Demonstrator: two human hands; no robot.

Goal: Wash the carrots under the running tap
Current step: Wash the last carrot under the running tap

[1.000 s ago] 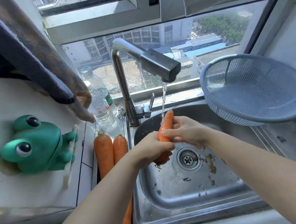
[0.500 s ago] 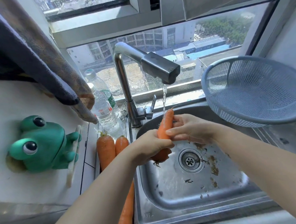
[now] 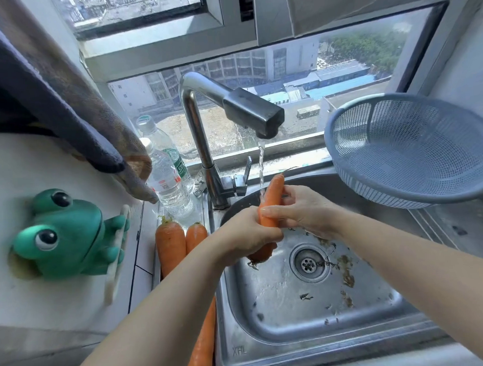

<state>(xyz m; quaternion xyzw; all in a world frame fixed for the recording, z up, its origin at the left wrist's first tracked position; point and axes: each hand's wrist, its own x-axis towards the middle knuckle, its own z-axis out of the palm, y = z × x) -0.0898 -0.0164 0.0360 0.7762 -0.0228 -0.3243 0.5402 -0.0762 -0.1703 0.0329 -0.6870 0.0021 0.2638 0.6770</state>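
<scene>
Both left grip [image 3: 248, 234] and right grip [image 3: 302, 210] clamp one tilted carrot [image 3: 273, 193] under the tap [image 3: 249, 112] stream, near the sink's [image 3: 271, 346] back edge.

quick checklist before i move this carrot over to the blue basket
1. Tap running: ok, the stream lands on the upper part of the carrot.
2. Grip secure: ok, the left hand grips the carrot's lower half and the right hand holds it higher up.
3. Carrot clean all round: cannot tell, the hands hide much of it.
4. Blue basket ready: ok, it is at the sink's right, with nothing seen inside.
5. Sink free of scraps: not ok, scraps lie beside the drain.
</scene>
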